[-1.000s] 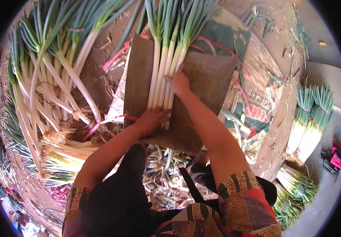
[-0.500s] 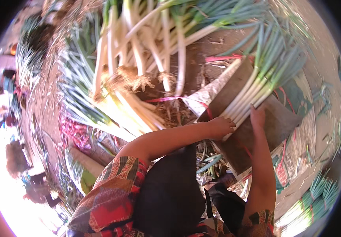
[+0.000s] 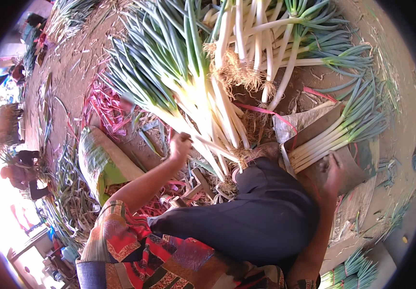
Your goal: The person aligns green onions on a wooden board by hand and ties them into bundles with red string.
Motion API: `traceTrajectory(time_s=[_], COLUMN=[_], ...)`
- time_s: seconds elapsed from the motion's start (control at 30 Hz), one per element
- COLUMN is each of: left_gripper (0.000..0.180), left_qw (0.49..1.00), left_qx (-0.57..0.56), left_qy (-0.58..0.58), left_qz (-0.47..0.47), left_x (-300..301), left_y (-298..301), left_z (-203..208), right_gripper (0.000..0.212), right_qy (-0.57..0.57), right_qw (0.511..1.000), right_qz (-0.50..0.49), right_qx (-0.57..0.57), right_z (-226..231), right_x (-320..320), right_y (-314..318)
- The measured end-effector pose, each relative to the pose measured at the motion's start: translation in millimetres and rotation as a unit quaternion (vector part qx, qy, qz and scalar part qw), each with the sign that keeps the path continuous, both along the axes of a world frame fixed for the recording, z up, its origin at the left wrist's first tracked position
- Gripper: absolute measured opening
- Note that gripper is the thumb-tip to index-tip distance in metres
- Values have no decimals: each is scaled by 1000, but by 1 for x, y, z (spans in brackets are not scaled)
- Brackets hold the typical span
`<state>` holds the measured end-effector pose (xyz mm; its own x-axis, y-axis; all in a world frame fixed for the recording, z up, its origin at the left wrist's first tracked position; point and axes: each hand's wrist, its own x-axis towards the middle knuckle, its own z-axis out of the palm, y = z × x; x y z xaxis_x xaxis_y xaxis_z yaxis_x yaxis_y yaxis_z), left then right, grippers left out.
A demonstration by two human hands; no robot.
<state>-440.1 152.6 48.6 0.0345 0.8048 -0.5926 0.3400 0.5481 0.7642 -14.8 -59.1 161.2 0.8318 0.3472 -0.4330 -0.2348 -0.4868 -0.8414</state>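
A: What are the hands holding?

B: The L hand point(image 3: 181, 147) is hovering w/ curled fingers right by the white stalks of the near pile point(image 3: 199, 108); I cannot tell if it's gripping one. The R hand point(image 3: 332, 174) is staying loose, fingers a bit spread, just beside the trimmed bunch point(image 3: 320, 143); it's holding nothing that I'm seeing.

A: And where is this bunch lying?

B: On the brown sheet point(image 3: 353, 168), to the person's R, white ends pointing toward the leg point(image 3: 251, 212), green leaves spreading away, past the edge.

A: How are such onions handling, approx.?

B: Prob. light one by one, heavier as a bunch. The white parts are looking firm, maybe slippery if wet; the leaves, soft and easy to crease. So I'm advising: hold low on the white, w/ both hands for the whole bunch.

A: And beyond?

B: Behind the near pile, the far pile point(image 3: 258, 41) is lying w/ tangled roots; red ribbons point(image 3: 106, 108) are lying L of both.
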Motion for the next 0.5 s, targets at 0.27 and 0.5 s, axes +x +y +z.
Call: traceTrajectory(time_s=[0.27,0.5], left_gripper=[33,28], left_qw=[985,948], left_qx=[-116,-26], left_qy=[-20,-280], left_qz=[130,151], left_x=[1,2], left_y=[79,126], left_z=[-49,13], right_gripper=[20,19], right_qy=[106,43], right_qw=[992,992], right_qz=[59,84], right_qx=[-33,-86], right_z=[-4,55], right_x=[-45,-49], right_y=[-6,-7])
